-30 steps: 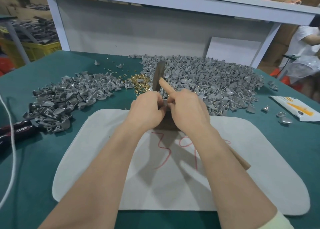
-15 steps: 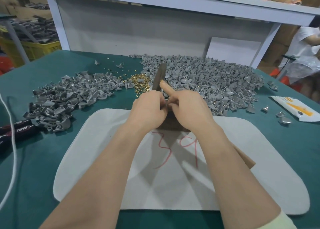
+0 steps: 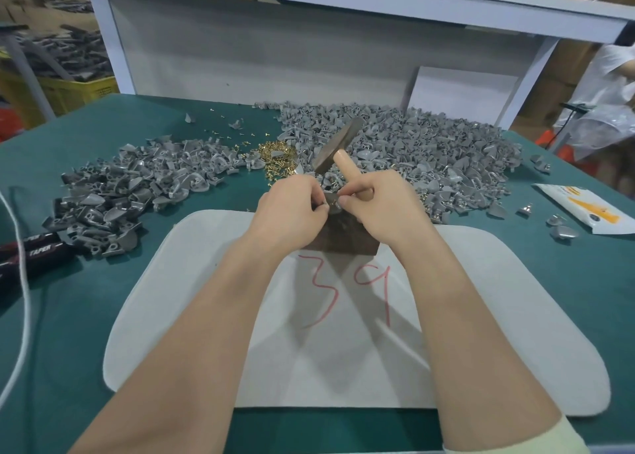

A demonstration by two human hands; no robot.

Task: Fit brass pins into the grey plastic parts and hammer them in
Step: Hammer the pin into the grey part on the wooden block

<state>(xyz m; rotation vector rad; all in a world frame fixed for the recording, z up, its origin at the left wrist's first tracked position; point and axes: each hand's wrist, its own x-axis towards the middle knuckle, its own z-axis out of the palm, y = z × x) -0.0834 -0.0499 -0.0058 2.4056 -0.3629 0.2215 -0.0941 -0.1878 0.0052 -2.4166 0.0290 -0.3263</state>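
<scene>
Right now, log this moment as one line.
left hand: pinches small grey plastic part | right hand: grips wooden-handled metal hammer, head raised | part: over dark block | strike: not yet

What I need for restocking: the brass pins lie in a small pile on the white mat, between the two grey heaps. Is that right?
Not on the white mat: the head view shows the brass pins piled on the green table beyond it, between the left grey heap and the right grey heap.

Left hand (image 3: 288, 213) and right hand (image 3: 388, 209) are bare, forearms (image 3: 192, 333) too. A pale cream sleeve (image 3: 543, 443) edge shows on the right arm.
</scene>
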